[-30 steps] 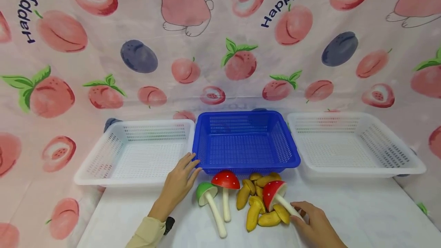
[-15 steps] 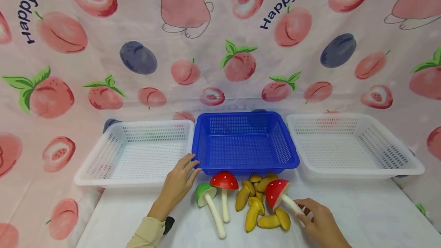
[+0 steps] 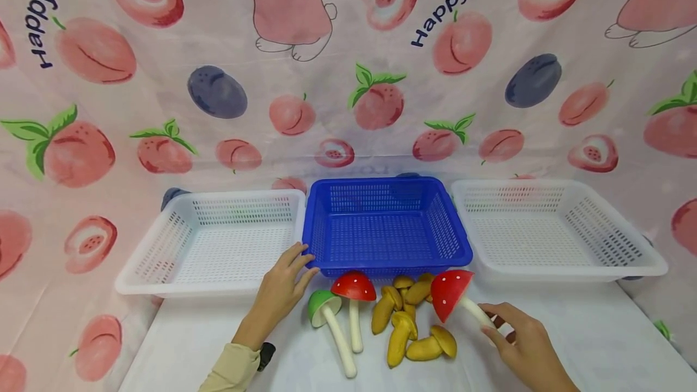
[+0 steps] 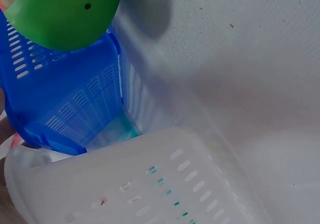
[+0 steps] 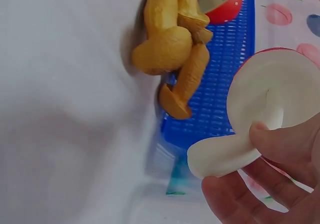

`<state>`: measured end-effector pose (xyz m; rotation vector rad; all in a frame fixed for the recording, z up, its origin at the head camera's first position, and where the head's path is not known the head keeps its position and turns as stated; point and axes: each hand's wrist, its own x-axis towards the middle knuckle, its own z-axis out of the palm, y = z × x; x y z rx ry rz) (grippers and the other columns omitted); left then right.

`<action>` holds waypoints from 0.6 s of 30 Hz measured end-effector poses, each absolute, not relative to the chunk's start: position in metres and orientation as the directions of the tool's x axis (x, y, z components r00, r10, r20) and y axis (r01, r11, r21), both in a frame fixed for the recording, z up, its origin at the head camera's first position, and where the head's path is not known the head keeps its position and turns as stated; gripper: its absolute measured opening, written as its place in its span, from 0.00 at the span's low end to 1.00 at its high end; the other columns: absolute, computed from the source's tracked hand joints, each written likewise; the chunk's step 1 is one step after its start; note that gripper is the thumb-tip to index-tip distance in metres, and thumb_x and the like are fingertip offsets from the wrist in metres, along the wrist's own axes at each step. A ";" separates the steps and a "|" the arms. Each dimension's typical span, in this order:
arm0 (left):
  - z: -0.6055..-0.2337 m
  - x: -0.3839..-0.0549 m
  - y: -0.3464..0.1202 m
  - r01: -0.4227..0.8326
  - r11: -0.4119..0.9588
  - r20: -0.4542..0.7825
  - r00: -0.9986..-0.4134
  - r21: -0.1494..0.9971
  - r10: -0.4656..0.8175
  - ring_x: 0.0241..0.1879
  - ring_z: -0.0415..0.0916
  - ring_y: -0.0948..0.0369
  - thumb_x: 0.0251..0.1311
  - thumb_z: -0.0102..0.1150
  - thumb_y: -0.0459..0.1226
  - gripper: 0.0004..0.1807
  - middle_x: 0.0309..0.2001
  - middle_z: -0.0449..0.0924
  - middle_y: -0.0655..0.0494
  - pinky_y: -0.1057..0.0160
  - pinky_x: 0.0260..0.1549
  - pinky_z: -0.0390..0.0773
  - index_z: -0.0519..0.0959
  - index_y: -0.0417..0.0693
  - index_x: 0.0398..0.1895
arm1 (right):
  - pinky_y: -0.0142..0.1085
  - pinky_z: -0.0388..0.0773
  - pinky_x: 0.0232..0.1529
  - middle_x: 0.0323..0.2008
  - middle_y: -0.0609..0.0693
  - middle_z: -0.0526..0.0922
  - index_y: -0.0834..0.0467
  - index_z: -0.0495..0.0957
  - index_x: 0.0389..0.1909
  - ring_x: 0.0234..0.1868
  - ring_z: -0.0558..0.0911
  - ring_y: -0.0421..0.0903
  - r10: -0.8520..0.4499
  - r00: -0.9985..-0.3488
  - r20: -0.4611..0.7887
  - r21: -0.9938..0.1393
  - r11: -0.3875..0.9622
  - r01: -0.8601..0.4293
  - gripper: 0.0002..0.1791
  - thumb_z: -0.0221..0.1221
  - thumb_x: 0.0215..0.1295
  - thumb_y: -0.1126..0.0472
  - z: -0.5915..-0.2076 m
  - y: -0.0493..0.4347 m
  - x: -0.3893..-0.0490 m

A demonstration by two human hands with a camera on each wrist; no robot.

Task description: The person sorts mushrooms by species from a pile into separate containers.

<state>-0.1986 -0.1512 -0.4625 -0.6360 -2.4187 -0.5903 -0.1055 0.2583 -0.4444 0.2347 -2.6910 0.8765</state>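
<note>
My right hand (image 3: 525,337) pinches the white stem of a red-capped toy mushroom (image 3: 451,292), white dots on its cap. Close up in the right wrist view, thumb and fingers hold the stem of this mushroom (image 5: 217,156), its pale underside showing. My left hand (image 3: 280,286), fingers loosely extended, touches the near left corner of the blue basket (image 3: 386,269). Right of that hand lie a green-capped mushroom (image 3: 339,340) and another red-capped mushroom (image 3: 354,287). Several yellow-brown mushrooms (image 3: 400,339) lie before the blue basket. The left wrist view shows a green cap (image 4: 70,16).
A white basket (image 3: 212,288) stands left of the blue one, and a second white basket (image 3: 577,271) stands right of it. All three are on a white tabletop (image 3: 179,343). Behind them hangs a pink fruit-print cloth (image 3: 327,83).
My right hand has lifted the red-capped mushroom off the yellow-brown ones and carried it to the right. One yellow-brown mushroom shifted slightly. The left hand has stayed put.
</note>
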 end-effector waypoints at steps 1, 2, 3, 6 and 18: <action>-0.462 -0.198 -0.151 0.550 0.793 0.611 -0.731 0.264 0.303 0.58 0.71 0.47 0.58 0.64 0.39 0.14 0.55 0.75 0.42 0.51 0.50 0.76 0.82 0.42 0.44 | 0.28 0.75 0.21 0.30 0.40 0.79 0.57 0.82 0.40 0.28 0.73 0.34 -0.062 -0.939 0.339 -0.545 0.801 -0.249 0.19 0.71 0.45 0.70 -0.442 0.259 -0.105; -0.462 -0.198 -0.151 0.546 0.796 0.609 -0.733 0.262 0.303 0.58 0.71 0.47 0.58 0.65 0.40 0.14 0.55 0.75 0.42 0.51 0.50 0.76 0.82 0.42 0.44 | 0.27 0.75 0.21 0.30 0.40 0.79 0.56 0.82 0.40 0.28 0.73 0.34 -0.062 -0.935 0.349 -0.540 0.802 -0.255 0.19 0.71 0.45 0.70 -0.440 0.260 -0.105; -0.462 -0.198 -0.151 0.544 0.798 0.606 -0.735 0.261 0.303 0.58 0.71 0.47 0.58 0.64 0.40 0.14 0.55 0.75 0.42 0.51 0.50 0.76 0.82 0.42 0.44 | 0.28 0.75 0.21 0.30 0.40 0.79 0.56 0.82 0.40 0.28 0.73 0.34 -0.065 -0.928 0.368 -0.534 0.802 -0.268 0.19 0.71 0.44 0.71 -0.438 0.261 -0.105; -0.462 -0.198 -0.150 0.541 0.801 0.602 -0.738 0.257 0.305 0.58 0.71 0.47 0.58 0.64 0.40 0.15 0.55 0.75 0.42 0.51 0.50 0.76 0.82 0.42 0.44 | 0.28 0.75 0.20 0.28 0.39 0.78 0.57 0.82 0.40 0.28 0.74 0.34 -0.076 -0.902 0.426 -0.521 0.794 -0.313 0.20 0.71 0.43 0.72 -0.432 0.264 -0.106; -0.465 -0.199 -0.150 0.547 0.803 0.624 -0.719 0.236 0.307 0.58 0.71 0.47 0.56 0.66 0.42 0.16 0.54 0.76 0.42 0.50 0.48 0.76 0.82 0.40 0.44 | 0.27 0.76 0.20 0.28 0.44 0.80 0.61 0.81 0.42 0.27 0.75 0.36 -0.073 -0.896 0.437 -0.463 0.836 -0.294 0.21 0.71 0.43 0.72 -0.404 0.279 -0.121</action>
